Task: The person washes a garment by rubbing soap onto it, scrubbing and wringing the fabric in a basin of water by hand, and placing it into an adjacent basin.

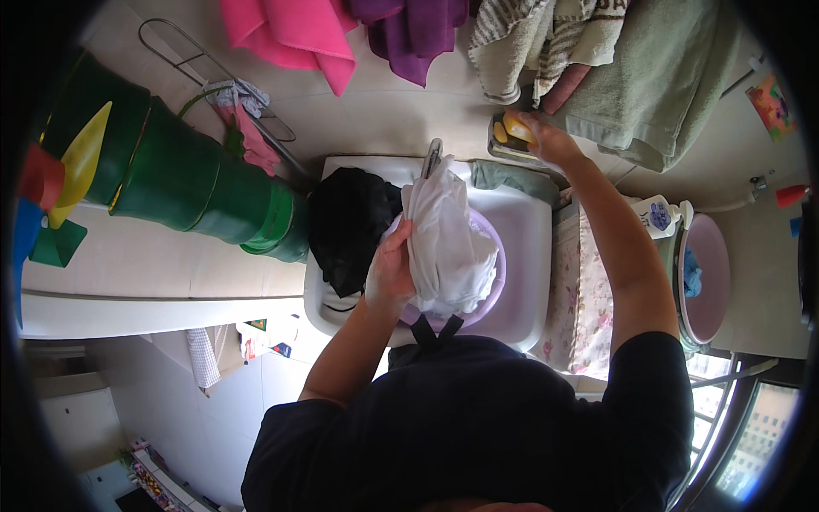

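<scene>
My left hand [393,266] grips a bunched white cloth garment [448,247]. The cloth hangs over a pale purple basin [497,286] in the white sink [536,247] and hides part of the faucet [433,154]. With my arm stretched to the far right, my right hand [553,145] has its fingers around a yellow bar of soap [517,126] at the soap dish [510,152]. A smaller yellow soap piece [499,132] lies beside it in the dish. Black cloth [348,226] is heaped over the sink's left side.
Towels [657,85] and pink cloth [294,34] hang along the far wall. Left of the sink stands a large green segmented column [188,171]. On the right are a flowered cover [589,299], a white bottle [657,218] and a pink basin [712,282].
</scene>
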Available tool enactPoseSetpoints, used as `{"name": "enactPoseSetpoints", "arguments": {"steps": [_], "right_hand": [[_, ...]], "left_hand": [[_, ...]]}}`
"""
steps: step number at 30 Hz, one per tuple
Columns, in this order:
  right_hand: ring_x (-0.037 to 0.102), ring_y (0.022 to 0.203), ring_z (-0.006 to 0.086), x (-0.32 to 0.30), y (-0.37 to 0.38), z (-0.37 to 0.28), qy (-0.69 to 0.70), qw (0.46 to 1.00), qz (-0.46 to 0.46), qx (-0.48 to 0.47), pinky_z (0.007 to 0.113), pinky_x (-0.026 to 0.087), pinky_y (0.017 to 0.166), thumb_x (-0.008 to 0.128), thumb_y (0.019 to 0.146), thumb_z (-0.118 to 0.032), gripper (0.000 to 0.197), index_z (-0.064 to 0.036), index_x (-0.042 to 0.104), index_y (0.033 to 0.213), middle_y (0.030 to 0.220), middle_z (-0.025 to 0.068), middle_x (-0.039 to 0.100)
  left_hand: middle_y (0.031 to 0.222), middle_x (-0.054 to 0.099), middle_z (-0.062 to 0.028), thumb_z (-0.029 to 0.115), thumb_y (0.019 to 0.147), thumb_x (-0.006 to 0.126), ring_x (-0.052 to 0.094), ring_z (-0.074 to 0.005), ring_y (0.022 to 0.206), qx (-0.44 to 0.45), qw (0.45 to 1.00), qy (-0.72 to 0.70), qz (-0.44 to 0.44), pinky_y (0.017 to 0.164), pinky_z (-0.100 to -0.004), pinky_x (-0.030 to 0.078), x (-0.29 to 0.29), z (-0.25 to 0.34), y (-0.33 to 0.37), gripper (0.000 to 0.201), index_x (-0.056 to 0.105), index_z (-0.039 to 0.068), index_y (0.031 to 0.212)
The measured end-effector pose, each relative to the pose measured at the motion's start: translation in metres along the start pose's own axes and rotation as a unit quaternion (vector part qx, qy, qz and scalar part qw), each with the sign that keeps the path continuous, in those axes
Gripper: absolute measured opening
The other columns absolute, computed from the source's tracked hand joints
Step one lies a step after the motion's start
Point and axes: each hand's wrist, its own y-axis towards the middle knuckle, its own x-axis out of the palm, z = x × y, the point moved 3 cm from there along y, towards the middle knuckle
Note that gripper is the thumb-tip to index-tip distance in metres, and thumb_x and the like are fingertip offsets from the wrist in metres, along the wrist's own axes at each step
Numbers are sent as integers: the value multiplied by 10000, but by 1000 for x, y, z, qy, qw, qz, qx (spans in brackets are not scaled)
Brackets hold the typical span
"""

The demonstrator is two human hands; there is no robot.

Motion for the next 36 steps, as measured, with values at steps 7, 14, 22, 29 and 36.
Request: {"name": "enactPoseSetpoints", "arguments": {"steps": [7, 14, 22, 29, 36], "right_hand": [[473, 1029, 300, -12, -88, -148, 148, 973, 123, -128, 405, 394, 904, 672, 744, -334, 723, -158, 330, 1356, 1098, 163, 491], [466, 1037, 368, 29, -64, -174, 230, 957, 142, 110, 474, 395, 858, 466, 861, -452, 470, -230, 437, 1274, 1042, 220, 484], [443, 1065, 326, 53, -64, -180, 249, 935, 160, 194, 414, 366, 898, 477, 867, -405, 488, -83, 439, 1231, 1003, 199, 493], [502, 935, 394, 42, -75, -200, 95, 993, 46, 54, 440, 416, 821, 475, 886, -337, 450, -84, 429, 1255, 1062, 234, 521], [545, 786, 208, 82, -84, -136, 769, 602, 75, 199, 345, 490, 648, 450, 855, -573, 569, -130, 436, 1211, 923, 78, 527]], "left_hand": [[1256, 473, -92, 438, 939, 324, 475, -239, 1143, 34, 999, 1, -37, 976, -409, 378, 16, -10, 6, 492, 386, 91, 1283], [1242, 471, -63, 514, 923, 279, 429, -241, 1174, 39, 999, 29, 13, 1004, -406, 321, 8, -30, 26, 572, 363, 108, 1318], [1127, 441, -85, 576, 876, 338, 437, -242, 958, 16, 997, 66, 24, 884, -434, 360, 2, -36, 24, 573, 267, 304, 1376], [1336, 395, -78, 520, 919, 259, 382, -246, 1227, 48, 993, 78, 72, 1033, -410, 285, -7, -29, 5, 596, 321, 127, 1363], [1240, 482, -139, 264, 895, 439, 472, -288, 1144, 58, 994, 95, -17, 981, -414, 363, 3, 6, -9, 460, 381, 50, 1298]]}}
